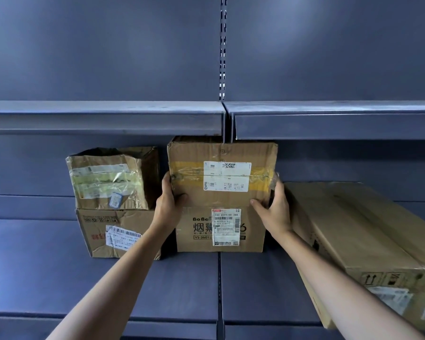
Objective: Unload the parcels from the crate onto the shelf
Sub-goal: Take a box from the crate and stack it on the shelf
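Note:
A taped cardboard parcel [221, 173] with a white label and a yellow tape band sits on top of a printed brown box [219, 229] on the dark blue shelf [59, 266]. My left hand [168, 200] grips its lower left side, thumb on the front face. On the opposite lower corner, my right hand [274, 207] holds it the same way. The parcel's top nearly reaches the shelf above [103, 119]. The crate is out of view.
To the left, a crumpled small parcel [108, 177] is stacked on a dented box [113, 231]. A long flat carton [361, 241] lies at the right, overhanging the shelf's front edge. Bare shelf surface lies in front and at the far left.

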{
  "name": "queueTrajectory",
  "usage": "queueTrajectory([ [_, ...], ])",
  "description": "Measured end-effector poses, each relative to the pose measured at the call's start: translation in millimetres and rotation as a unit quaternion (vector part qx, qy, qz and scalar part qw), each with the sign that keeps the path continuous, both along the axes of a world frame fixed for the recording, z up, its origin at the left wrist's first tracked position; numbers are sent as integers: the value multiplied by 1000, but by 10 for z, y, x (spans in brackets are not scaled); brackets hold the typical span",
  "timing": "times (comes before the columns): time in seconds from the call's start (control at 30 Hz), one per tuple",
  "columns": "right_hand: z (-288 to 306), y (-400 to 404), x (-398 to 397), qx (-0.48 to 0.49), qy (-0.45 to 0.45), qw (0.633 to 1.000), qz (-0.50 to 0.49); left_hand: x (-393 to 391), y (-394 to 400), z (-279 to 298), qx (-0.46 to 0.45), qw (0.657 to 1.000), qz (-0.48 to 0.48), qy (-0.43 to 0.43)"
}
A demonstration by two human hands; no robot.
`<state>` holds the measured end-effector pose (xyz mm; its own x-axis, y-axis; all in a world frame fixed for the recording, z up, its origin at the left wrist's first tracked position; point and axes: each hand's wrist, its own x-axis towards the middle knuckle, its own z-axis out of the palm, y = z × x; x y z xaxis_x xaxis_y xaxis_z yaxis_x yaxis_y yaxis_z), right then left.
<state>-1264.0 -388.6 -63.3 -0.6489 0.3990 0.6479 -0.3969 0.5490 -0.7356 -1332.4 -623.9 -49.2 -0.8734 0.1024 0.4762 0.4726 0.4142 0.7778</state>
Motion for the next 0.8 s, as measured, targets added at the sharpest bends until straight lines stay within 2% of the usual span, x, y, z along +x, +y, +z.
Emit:
queueTrajectory([
  [0.37, 26, -36, 109, 0, -16, 1000, -12, 55, -34, 5, -6, 1000, -11, 15],
  [0.8, 66, -63, 100, -3, -36, 999, -21, 16, 6, 9, -6, 1000, -14, -13],
])
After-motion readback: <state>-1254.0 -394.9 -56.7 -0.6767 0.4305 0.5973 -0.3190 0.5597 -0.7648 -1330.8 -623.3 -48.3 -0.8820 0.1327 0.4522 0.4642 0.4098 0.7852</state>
